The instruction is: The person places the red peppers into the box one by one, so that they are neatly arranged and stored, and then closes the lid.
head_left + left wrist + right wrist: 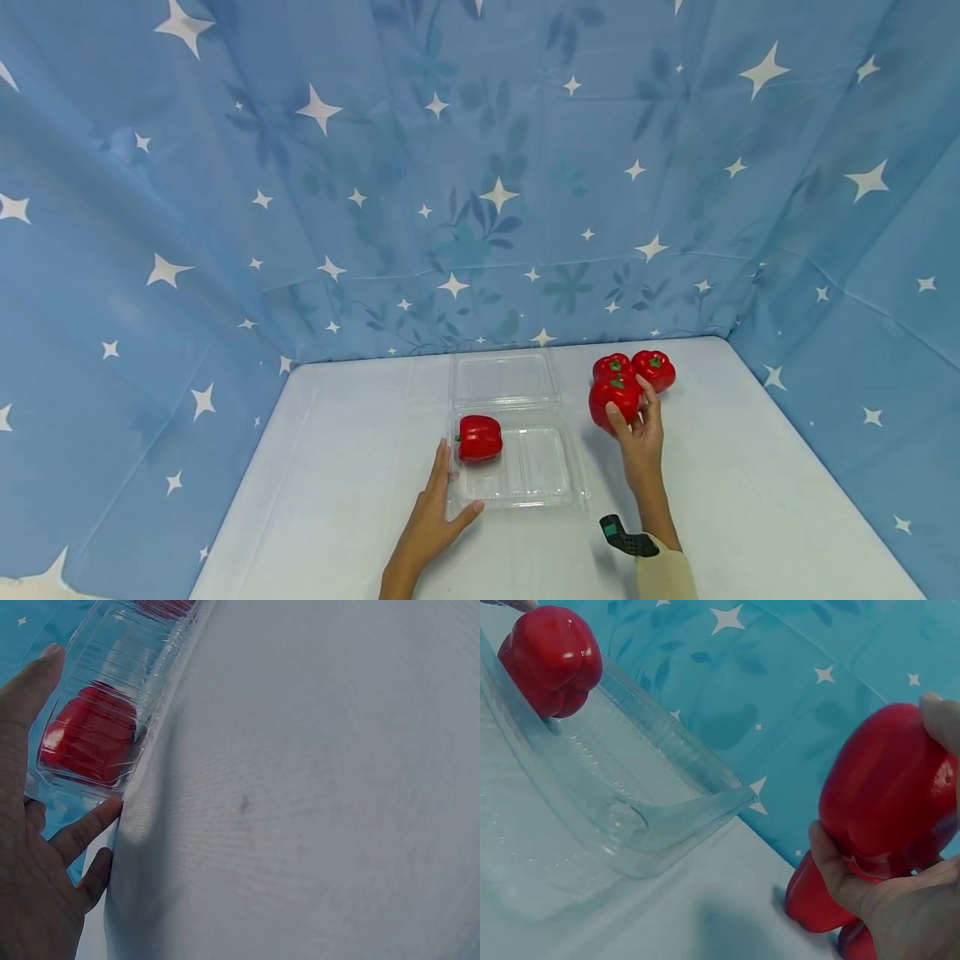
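Observation:
A clear plastic clamshell box (536, 462) stands open on the white table, lid folded back. One red bell pepper (480, 438) lies on its side in the box's left part. My left hand (432, 521) is at the box's near left corner, fingers straight and thumb spread; in the left wrist view its fingertips (109, 810) reach the box's edge. My right hand (641, 437) grips another red bell pepper (889, 784) between thumb and fingers, right of the box. Just behind it sit two more red bell peppers (654, 370), partly covered by the held one in the right wrist view.
The box's lid (504, 379) lies toward the table's back edge. A blue curtain (480, 208) with white stars encloses the back and sides. The white tabletop (337, 483) extends on both sides of the box. A black band (628, 540) is on the right wrist.

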A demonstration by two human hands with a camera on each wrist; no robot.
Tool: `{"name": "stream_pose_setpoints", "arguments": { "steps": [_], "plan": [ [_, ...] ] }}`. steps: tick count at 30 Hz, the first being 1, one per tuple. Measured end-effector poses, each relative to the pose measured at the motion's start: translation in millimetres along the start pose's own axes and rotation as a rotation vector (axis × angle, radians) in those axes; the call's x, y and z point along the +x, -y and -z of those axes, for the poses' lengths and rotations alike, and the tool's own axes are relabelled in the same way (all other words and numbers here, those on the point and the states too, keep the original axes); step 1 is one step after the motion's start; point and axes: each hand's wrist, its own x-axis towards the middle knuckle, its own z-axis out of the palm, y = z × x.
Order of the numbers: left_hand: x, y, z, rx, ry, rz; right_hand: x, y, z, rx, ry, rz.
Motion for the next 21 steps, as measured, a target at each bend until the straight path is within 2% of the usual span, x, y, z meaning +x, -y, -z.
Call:
{"name": "stream_pose_setpoints", "arguments": {
  "steps": [9, 16, 21],
  "plan": [
    [0.9, 0.0, 0.4, -0.004, 0.004, 0.010, -2.6, 8, -7, -0.116, 0.103, -0.015],
    [0.9, 1.2, -0.7, 0.000, -0.003, -0.004, -4.3, 9, -10, -0.221, 0.181, 0.042],
    [0.7, 1.3, -1.1, 0.001, -0.013, -0.014, -5.1, 8, -14, -0.216, 0.199, 0.031]
  ]
}}
